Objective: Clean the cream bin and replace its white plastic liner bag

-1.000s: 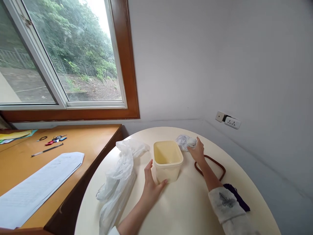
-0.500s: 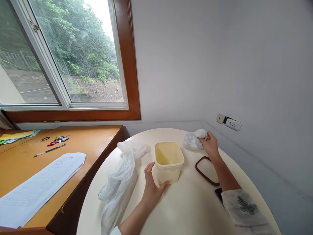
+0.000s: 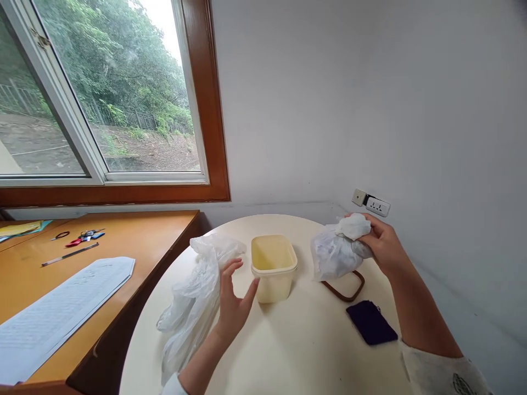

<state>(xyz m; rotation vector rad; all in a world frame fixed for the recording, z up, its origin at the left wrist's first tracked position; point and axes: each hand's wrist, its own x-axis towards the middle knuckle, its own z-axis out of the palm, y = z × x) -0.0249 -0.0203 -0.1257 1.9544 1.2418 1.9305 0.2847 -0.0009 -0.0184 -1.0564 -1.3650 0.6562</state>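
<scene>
My right hand [image 3: 381, 241] grips a filled white plastic bag [image 3: 335, 255] by its bunched top, holding it over the right side of the round table. What lies inside the bag cannot be made out. A pale yellow plastic container [image 3: 274, 286], without a lid on it, stands upright at the middle. Just left of it, my left hand [image 3: 235, 304] is open, thumb and fingers apart, with the thumb tip close to the container's wall. Below the bag lies a brown rounded ring [image 3: 349, 296], partly covered from view by it.
A crumpled translucent plastic bag [image 3: 193, 302] spreads along the left of the cream round table [image 3: 304, 362]. A dark purple pouch [image 3: 371, 322] lies at right. The wooden desk [image 3: 144, 236] holds papers [image 3: 69, 312], a pen [image 3: 69, 254] and small red and blue items [image 3: 85, 237].
My right hand has lifted the filled bag off the table and brought it nearer. My left hand has let go of the container and drawn back. More of the purple pouch shows.
</scene>
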